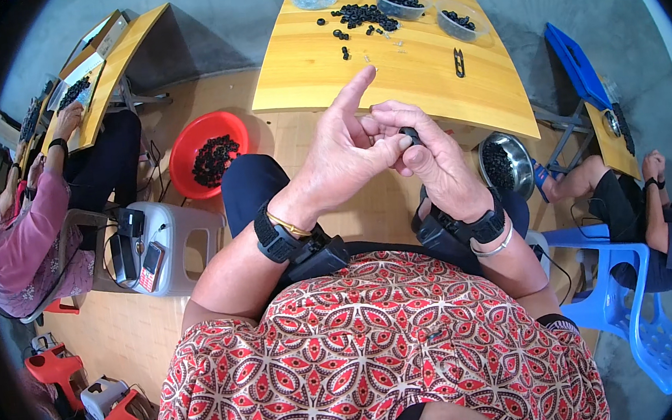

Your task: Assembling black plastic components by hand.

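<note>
My left hand (339,150) and my right hand (444,162) meet in front of me, just short of the yellow table's near edge. Between their fingertips is a small round black part (409,135), pinched by both. The left index finger stretches out toward the table, while the left thumb presses at the part. Right-hand fingers curl around it from the other side and hide some of it. On the table (404,78) lies a loose pile of similar black parts (364,17), with tiny clear pieces (397,44) scattered nearby. Black thread snips (459,63) rest to the right.
Clear tubs (460,33) of black parts and a tub with bluish pieces (315,3) stand along the table's back. On the floor are a red basin (180,168) and a metal bowl (523,165), both with black parts. People sit at tables on both sides.
</note>
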`<state>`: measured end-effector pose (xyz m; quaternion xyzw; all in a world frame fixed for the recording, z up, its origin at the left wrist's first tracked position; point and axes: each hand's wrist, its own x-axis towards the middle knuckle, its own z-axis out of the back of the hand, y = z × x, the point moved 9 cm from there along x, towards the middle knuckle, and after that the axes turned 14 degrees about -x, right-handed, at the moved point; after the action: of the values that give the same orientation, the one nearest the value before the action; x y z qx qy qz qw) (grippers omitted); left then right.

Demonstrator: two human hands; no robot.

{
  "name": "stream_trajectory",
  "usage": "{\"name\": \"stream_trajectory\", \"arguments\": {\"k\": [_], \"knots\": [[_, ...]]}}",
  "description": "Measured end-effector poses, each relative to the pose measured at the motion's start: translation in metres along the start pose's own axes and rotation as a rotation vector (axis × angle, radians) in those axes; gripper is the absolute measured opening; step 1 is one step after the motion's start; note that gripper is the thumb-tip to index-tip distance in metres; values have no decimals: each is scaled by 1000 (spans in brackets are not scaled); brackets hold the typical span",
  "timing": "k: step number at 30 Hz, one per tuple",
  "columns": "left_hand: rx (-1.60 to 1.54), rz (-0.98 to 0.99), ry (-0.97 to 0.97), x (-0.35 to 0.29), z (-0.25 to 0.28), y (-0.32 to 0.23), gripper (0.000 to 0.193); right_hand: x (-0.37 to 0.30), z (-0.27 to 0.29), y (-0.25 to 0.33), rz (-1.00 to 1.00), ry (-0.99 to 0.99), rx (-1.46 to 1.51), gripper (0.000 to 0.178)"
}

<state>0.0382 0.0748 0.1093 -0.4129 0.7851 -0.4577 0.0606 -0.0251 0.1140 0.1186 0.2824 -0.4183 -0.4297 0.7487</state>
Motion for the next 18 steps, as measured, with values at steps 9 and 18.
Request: {"name": "stream_trajectory", "arguments": {"k": [9, 18], "knots": [[-65, 16, -13, 2, -2, 0, 77, 1, -5, 2, 18, -43, 156, 45], [-24, 2, -3, 2, 0, 0, 78, 4, -2, 2, 15, -49, 78, 46]]}}
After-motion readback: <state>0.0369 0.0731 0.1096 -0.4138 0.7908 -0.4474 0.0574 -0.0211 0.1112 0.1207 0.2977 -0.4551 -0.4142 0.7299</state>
